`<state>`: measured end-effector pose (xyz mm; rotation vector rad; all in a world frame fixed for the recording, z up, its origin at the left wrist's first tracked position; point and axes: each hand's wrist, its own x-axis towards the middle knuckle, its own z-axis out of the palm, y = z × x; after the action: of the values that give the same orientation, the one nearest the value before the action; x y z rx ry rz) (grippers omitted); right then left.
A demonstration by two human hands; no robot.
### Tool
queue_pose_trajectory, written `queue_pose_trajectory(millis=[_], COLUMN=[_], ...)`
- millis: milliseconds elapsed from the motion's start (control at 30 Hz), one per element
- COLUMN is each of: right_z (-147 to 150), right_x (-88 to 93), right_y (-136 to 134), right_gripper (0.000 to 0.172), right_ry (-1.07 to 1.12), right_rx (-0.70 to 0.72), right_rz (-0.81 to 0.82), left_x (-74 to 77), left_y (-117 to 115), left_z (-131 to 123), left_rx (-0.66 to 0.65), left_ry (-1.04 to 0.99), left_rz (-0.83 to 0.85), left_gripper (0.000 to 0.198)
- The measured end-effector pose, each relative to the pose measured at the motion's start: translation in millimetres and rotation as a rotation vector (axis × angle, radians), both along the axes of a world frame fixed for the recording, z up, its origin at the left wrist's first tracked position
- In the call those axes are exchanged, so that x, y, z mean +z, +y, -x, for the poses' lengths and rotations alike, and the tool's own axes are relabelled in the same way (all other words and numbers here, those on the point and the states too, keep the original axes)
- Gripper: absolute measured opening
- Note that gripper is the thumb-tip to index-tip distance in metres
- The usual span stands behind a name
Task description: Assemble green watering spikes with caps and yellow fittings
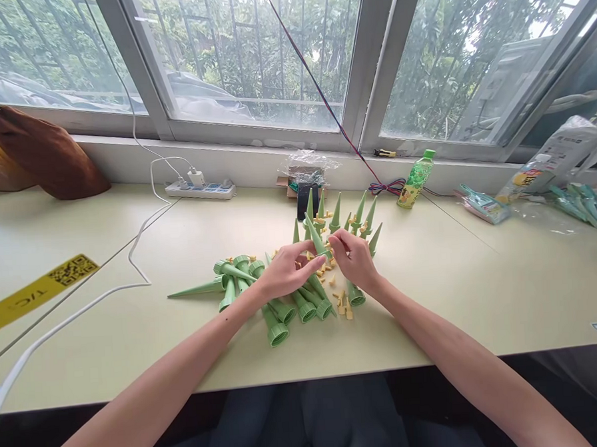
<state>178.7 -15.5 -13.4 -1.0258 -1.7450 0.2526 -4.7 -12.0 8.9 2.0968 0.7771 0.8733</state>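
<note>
My left hand (291, 269) is closed on a green plastic watering spike (315, 236), its tip pointing up and slightly left. Right beside the spike's wide end, my right hand (353, 257) is pinched; whatever lies between its fingertips is too hidden to name. Several loose green spikes (277, 333) with ribbed, hollow ends lie in a heap under and left of my left hand. Behind both hands, more spikes (358, 210) stand upright with yellow pieces at their bases. Small yellow valve-like pieces (349, 309) are scattered between my wrists.
A white power strip (211, 190) with a white cable lies at the back left. A dark phone (304, 200) leans by a small box behind the standing spikes. A green-capped drink bottle (416, 179) stands right of it. Packaged items (485, 204) sit at far right.
</note>
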Motion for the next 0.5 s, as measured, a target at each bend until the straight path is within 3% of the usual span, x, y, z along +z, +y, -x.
queue_pose_trajectory(millis=[300, 500], right_z=[0.7, 2.0], right_x=[2.7, 1.5], right_y=[-1.0, -0.9], right_gripper=[0.036, 0.039], right_ry=[-0.024, -0.030], right_rx=[0.000, -0.011], right_rz=[-0.004, 0.003], left_x=[-20.1, -21.6], left_y=[12.2, 14.2], left_z=[1.6, 1.7], left_rx=[0.086, 0.117], left_ry=[0.065, 0.049], left_rz=[-0.339, -0.428], left_gripper=[0.013, 0.026])
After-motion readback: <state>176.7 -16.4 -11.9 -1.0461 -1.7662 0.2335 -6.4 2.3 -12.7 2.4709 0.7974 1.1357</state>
